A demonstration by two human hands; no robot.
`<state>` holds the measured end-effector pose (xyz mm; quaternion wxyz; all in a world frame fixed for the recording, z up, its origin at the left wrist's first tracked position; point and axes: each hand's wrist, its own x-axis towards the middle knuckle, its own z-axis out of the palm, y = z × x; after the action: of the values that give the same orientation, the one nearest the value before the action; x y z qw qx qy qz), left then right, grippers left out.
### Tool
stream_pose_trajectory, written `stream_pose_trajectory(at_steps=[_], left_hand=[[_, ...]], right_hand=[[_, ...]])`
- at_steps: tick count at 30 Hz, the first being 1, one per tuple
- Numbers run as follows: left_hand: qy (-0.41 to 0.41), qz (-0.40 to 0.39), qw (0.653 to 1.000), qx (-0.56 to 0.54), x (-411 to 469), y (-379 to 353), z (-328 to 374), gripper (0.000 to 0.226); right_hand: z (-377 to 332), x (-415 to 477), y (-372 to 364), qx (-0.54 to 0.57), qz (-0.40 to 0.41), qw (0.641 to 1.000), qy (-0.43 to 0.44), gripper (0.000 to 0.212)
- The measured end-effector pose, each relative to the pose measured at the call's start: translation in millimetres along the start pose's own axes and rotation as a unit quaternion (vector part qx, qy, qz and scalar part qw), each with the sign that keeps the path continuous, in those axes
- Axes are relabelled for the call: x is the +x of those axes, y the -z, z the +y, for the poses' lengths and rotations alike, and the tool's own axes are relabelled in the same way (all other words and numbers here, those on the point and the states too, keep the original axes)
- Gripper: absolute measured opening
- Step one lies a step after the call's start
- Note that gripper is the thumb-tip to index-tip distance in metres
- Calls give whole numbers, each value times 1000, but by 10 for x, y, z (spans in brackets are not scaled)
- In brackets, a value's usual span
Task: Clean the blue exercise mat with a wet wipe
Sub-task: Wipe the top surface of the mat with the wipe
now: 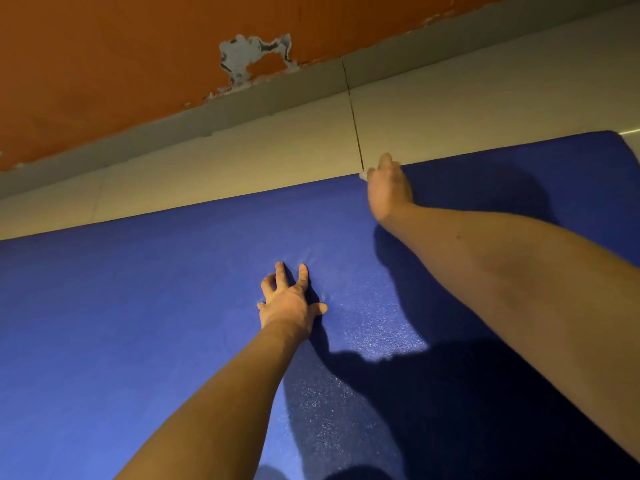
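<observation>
On the blue mat [138, 306], left hand [291, 301] presses spread-fingered; right hand [388, 188] clutches a white wipe [363, 175] at its far edge

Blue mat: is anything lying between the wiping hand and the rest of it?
Nothing visible lies there. The right hand has the wet wipe at the far edge of the blue mat; only the left hand presses on the mat, nearer the person.

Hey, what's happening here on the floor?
A person is wiping a blue mat laid on the tiled floor. The left hand braces on the middle of the mat, fingers spread. The right hand reaches to the mat's far edge, where a bit of white wipe shows at its fingertips.
</observation>
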<state>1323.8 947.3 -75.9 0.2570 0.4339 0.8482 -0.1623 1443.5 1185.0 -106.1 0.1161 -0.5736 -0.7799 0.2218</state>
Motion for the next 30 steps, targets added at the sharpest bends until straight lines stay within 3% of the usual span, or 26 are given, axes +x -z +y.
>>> stream_pose_trajectory(at_steps=[3,4,7,11,13,16,19,21,26,28,30], left_hand=[[-1,2,1000,-8,-3,-2,-7,89],[-1,3,1000,-10,-3,-7,-8,89],[-3,8,1000,-4,0,-5,-14,89],[1,2,1000,-10,-15,21,-7,90],[2,0,1000,-10,-22,27,-5,90],[-1,-1,1000,-10,-35,25,-2,90],[-2,-1,1000,-19,-43,35,-5,89],[-5,0,1000,-30,-54,36,-10,89],[-10,25,997,-76,-183,-41,-63,77],[-13,41,995,-93,-297,-126,-115,67],[-14,43,993,-113,-451,-242,-167,61]], right_hand=[[-287,-297,-126,55,32,998,25,43],[-404,-453,-120,55,-3,998,40,48],[-607,-802,-362,80,-66,990,94,42],[-565,-986,-295,-11,-137,970,202,32],[-347,-768,-95,-24,-115,978,173,27],[100,-483,195,-6,-58,997,56,17],[238,-602,214,0,-57,998,17,26],[138,-902,103,27,-65,997,33,28],[-187,-1810,-126,34,-165,968,186,40],[-199,-2018,-132,61,-185,963,185,43],[-140,-2156,-88,144,-190,962,131,37]])
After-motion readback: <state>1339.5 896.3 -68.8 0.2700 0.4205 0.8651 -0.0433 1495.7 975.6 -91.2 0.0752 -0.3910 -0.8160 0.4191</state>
